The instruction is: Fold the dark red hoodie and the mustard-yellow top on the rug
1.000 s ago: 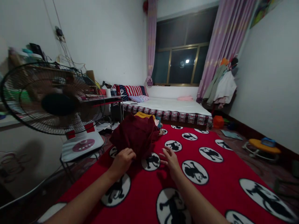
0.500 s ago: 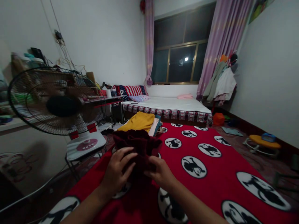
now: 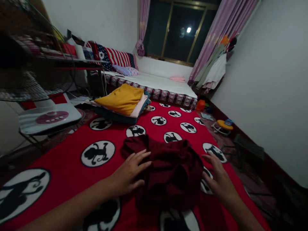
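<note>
A dark maroon garment point(image 3: 168, 170) lies crumpled on the red rug point(image 3: 72, 160) printed with black-and-white monkey circles. My left hand point(image 3: 130, 173) rests flat on the garment's left edge, fingers stretched out. My right hand point(image 3: 218, 181) lies at the garment's right edge, fingers spread and open, touching the cloth and the rug. Neither hand grips anything.
A stack of folded clothes point(image 3: 122, 102), yellow on top, sits further back on the rug. A standing fan point(image 3: 40, 83) is at the left. A low bed point(image 3: 154, 83) runs under the window. A small stool point(image 3: 223, 125) stands by the right wall.
The garment came down from my hands onto the rug in front of me. Both hands let go and spread out at its sides. The view tilted down and moved forward.
</note>
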Demonstrator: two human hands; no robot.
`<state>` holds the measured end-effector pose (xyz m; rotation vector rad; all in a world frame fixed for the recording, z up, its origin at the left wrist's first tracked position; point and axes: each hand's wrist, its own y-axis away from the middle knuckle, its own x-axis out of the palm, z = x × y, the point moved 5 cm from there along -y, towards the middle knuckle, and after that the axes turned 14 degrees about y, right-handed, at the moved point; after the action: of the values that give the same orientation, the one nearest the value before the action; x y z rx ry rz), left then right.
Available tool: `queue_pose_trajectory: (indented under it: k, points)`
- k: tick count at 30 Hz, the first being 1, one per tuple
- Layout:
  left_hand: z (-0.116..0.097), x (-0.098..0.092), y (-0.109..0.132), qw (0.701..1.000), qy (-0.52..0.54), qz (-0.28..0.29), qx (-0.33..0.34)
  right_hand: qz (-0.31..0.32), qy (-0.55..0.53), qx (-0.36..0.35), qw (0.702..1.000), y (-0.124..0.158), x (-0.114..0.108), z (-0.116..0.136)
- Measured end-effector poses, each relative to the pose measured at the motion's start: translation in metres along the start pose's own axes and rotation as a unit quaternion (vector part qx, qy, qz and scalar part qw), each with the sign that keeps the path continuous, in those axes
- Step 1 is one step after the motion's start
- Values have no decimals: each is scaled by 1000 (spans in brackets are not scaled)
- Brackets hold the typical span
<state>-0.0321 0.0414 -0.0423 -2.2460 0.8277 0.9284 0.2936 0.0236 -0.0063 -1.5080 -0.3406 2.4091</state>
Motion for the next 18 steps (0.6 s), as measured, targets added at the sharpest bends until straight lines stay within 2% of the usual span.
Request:
queue_pose_trajectory:
  k: [2,4,6,9,12,15,18]
  points:
    - [-1,4,-6,1000,5,1,3,6,0,36,999,15,-3,-3]
    - [-4,6,-12,1000,0,3,6,46,-18,51,997,27,0,4]
    - [-7,8,-16,1000,-8,-1,8,81,-26,27,996,32,7,17]
    - [-11,11,-19,1000,-8,-9,0,84,-13,-26,996,32,17,36]
    - [-14,10,-15,1000,1,-3,-12,94,-6,-47,994,30,22,47]
    - [-27,2,-5,998,47,26,-15,129,-54,-69,988,30,12,55]
    - [-45,-20,1,984,147,79,-57,173,-157,-73,969,26,-12,59]
